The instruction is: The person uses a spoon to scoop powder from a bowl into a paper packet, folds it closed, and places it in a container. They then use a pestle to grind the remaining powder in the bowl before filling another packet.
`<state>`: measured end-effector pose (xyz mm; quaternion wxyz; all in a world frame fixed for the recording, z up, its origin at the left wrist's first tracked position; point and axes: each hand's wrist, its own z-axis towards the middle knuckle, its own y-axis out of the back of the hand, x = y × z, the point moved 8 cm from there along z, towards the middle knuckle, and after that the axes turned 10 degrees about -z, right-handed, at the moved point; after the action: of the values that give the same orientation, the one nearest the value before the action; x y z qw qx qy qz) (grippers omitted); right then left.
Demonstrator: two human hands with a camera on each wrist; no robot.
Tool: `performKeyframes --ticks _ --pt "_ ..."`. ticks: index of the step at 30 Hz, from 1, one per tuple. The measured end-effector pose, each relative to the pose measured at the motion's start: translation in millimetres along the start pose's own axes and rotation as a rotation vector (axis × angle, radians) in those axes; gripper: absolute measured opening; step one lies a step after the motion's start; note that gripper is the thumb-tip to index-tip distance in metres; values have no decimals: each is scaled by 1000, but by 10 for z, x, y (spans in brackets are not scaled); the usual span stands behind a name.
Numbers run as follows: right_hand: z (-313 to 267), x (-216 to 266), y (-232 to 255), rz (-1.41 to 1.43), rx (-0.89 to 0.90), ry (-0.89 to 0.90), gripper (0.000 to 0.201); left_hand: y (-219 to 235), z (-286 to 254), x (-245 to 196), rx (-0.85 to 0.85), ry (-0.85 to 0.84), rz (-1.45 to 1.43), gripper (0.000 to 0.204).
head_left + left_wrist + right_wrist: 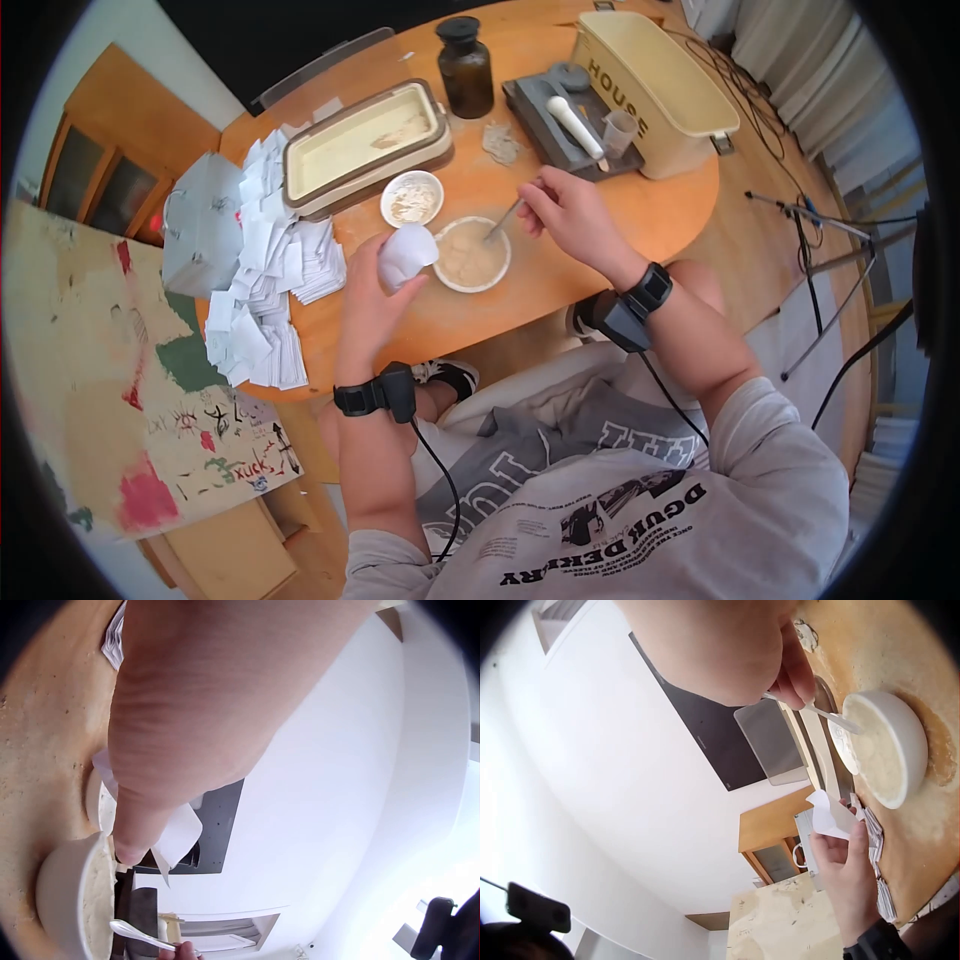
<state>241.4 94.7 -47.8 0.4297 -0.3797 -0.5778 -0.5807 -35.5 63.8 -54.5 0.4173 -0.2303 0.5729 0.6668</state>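
Observation:
My left hand (368,285) holds a curved piece of white paper (407,256) beside a white bowl (474,290). Thumb and fingers pinch the paper in the right wrist view. Pale beige, lumpy material fills much of the bowl. Across from it, my right hand (575,215) pinches the handle of a metal spoon (503,219), whose lower end dips into that material. A smaller white bowl (439,190) with white flaky powder stands just behind. Left of my left hand lies a heap of folded white paper packets (270,265).
A cream rectangular pan (340,150) sits at the back left, beside a dark lidded jar (468,80). A dark tray (530,110) carries a white pestle (575,127) and a clear cup (620,130). Farther right stands a HOUSE bin (660,85); a grey case (200,225) is at left.

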Motion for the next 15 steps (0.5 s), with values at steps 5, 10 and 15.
performKeyframes --ticks 5,10,15 --pt "54 54 -8 -73 -16 71 23 -52 38 -97 47 -8 32 62" --pt "136 -54 -97 -262 -32 145 26 -118 55 -185 68 -47 52 62" --pt "176 -236 -205 -228 14 49 33 -159 39 -224 67 -87 55 58"
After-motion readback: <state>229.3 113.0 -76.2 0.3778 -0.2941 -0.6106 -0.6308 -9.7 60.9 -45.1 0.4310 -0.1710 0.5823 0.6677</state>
